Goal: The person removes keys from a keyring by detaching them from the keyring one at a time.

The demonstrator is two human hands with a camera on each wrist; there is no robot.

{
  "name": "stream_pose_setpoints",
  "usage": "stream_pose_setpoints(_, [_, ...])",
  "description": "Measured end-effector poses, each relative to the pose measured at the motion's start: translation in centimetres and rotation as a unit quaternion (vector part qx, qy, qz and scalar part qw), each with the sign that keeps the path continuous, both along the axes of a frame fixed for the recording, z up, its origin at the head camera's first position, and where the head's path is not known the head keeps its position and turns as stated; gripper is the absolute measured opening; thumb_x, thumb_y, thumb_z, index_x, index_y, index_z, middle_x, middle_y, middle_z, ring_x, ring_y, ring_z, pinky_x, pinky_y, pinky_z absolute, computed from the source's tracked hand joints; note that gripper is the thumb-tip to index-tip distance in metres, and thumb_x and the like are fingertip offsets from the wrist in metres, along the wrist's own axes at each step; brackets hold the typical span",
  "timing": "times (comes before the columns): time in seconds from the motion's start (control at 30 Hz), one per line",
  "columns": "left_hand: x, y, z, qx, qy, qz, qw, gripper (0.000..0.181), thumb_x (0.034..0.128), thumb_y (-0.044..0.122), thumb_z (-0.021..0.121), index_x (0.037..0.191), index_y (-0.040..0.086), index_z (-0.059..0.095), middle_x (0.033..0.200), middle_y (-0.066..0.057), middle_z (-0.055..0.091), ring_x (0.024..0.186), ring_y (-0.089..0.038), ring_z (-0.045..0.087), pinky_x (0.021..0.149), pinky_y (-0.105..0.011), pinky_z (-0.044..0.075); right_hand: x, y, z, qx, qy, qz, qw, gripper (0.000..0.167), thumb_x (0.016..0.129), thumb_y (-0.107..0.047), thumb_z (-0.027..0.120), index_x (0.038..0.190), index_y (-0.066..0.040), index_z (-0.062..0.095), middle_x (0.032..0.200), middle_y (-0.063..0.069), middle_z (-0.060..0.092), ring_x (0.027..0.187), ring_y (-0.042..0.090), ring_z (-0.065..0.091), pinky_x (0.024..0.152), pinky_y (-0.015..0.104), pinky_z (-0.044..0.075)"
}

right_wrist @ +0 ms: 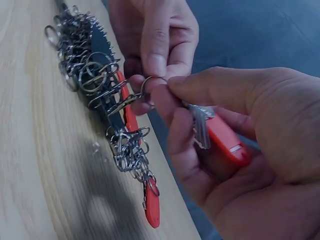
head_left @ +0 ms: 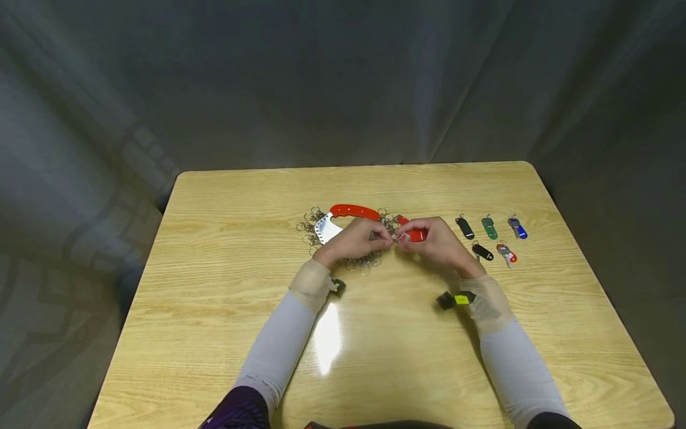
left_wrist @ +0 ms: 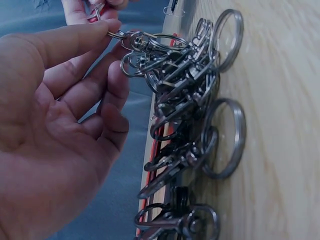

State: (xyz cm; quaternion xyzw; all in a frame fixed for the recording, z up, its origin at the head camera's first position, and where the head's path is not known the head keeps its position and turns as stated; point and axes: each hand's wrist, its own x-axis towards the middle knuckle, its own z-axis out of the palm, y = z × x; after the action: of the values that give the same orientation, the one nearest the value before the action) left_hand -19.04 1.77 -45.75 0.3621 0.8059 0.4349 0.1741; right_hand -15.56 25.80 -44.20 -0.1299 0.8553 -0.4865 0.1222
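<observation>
My left hand [head_left: 355, 239] pinches a split ring [right_wrist: 145, 86] between thumb and fingertips; the ring hangs from a metal swivel clasp. My right hand [head_left: 440, 243] meets it there, thumb and forefinger pinching at the same ring. In the right palm lie a red key tag [right_wrist: 227, 139] and a silver key [right_wrist: 201, 127]. Under the left hand is a key holder with a red handle [head_left: 354, 210] and a white toothed plate [head_left: 324, 229]. Many swivel clasps [left_wrist: 187, 90] with split rings crowd its edge. Another red tag [right_wrist: 152, 205] is by the clasps at one end.
To the right on the wooden table [head_left: 225, 298] lie several key tags: a black tag [head_left: 464, 228], a green tag [head_left: 489, 227], a blue tag [head_left: 520, 230], a second black tag [head_left: 484, 252] and a red tag [head_left: 507, 254]. A dark curtain [head_left: 321, 89] hangs behind.
</observation>
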Motion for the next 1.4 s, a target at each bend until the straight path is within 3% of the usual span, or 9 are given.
stream_pose_setpoints(0.2, [-0.2, -0.1, -0.3, 0.021, -0.011, -0.010, 0.9997, 0.011, 0.0998, 0.006, 0.073, 0.109, 0.003, 0.079, 0.101, -0.014, 0.077, 0.069, -0.009, 0.053, 0.065, -0.019, 0.045, -0.1, -0.2, -0.4, 0.031, 0.068, 0.014, 0.9971, 0.019, 0.088, -0.003, 0.084, 0.106, -0.010, 0.081, 0.110, 0.007, 0.080, 0.098, 0.021, 0.068, 0.083, 0.029, 0.052])
stream_pose_setpoints(0.33, [-0.3, -0.3, -0.4, 0.027, -0.010, -0.017, 0.9994, 0.012, 0.1002, 0.007, 0.072, 0.109, 0.003, 0.079, 0.101, -0.014, 0.078, 0.067, -0.008, 0.051, 0.064, -0.019, 0.044, 0.0, -0.4, -0.3, 0.038, 0.089, 0.016, 0.9951, 0.015, 0.089, -0.004, 0.085, 0.102, -0.010, 0.082, 0.106, 0.006, 0.081, 0.104, 0.024, 0.071, 0.090, 0.034, 0.053])
stream_pose_setpoints(0.57, [-0.4, -0.5, 0.0, 0.023, -0.007, -0.036, 0.9991, 0.014, 0.1025, 0.005, 0.068, 0.112, 0.000, 0.078, 0.104, -0.016, 0.078, 0.067, -0.008, 0.049, 0.066, -0.019, 0.044, -0.2, -0.3, -0.4, 0.000, 0.040, -0.002, 0.9992, 0.015, 0.089, -0.004, 0.083, 0.104, -0.006, 0.080, 0.106, 0.011, 0.080, 0.095, 0.020, 0.073, 0.081, 0.021, 0.057])
stream_pose_setpoints(0.77, [-0.5, -0.6, 0.0, 0.013, -0.013, -0.060, 0.9980, 0.016, 0.1034, 0.005, 0.067, 0.114, 0.000, 0.077, 0.108, -0.015, 0.078, 0.075, -0.012, 0.059, 0.072, -0.019, 0.049, -0.4, -0.2, -0.7, -0.040, -0.012, -0.009, 0.9991, 0.020, 0.088, 0.000, 0.081, 0.108, 0.000, 0.078, 0.105, 0.018, 0.079, 0.085, 0.016, 0.074, 0.075, 0.022, 0.060])
stream_pose_setpoints(0.93, [-0.5, -0.6, 0.0, 0.001, -0.013, -0.068, 0.9976, 0.017, 0.1041, 0.006, 0.066, 0.116, 0.001, 0.077, 0.113, -0.013, 0.078, 0.090, -0.020, 0.069, 0.081, -0.020, 0.054, -0.4, 0.0, -0.9, -0.029, -0.008, -0.007, 0.9995, 0.020, 0.086, 0.002, 0.081, 0.105, -0.002, 0.079, 0.104, 0.015, 0.079, 0.088, 0.021, 0.073, 0.075, 0.021, 0.059])
stream_pose_setpoints(1.1, [-0.5, -0.6, 0.1, -0.008, -0.025, -0.069, 0.9973, 0.019, 0.1052, 0.006, 0.064, 0.118, 0.000, 0.076, 0.115, -0.014, 0.078, 0.099, -0.023, 0.071, 0.088, -0.021, 0.055, -0.3, -0.1, -1.0, -0.030, 0.001, -0.006, 0.9995, 0.018, 0.085, 0.003, 0.081, 0.103, -0.002, 0.079, 0.103, 0.014, 0.079, 0.091, 0.021, 0.074, 0.078, 0.020, 0.058])
stream_pose_setpoints(1.4, [-0.5, -0.5, 0.2, -0.022, -0.001, -0.051, 0.9985, 0.020, 0.1080, 0.011, 0.061, 0.114, 0.000, 0.077, 0.111, -0.012, 0.078, 0.091, -0.015, 0.066, 0.085, -0.021, 0.053, -0.1, -0.4, -1.2, 0.007, 0.075, 0.004, 0.9971, 0.011, 0.086, 0.003, 0.082, 0.094, -0.004, 0.079, 0.089, 0.010, 0.079, 0.078, 0.012, 0.072, 0.069, 0.018, 0.058])
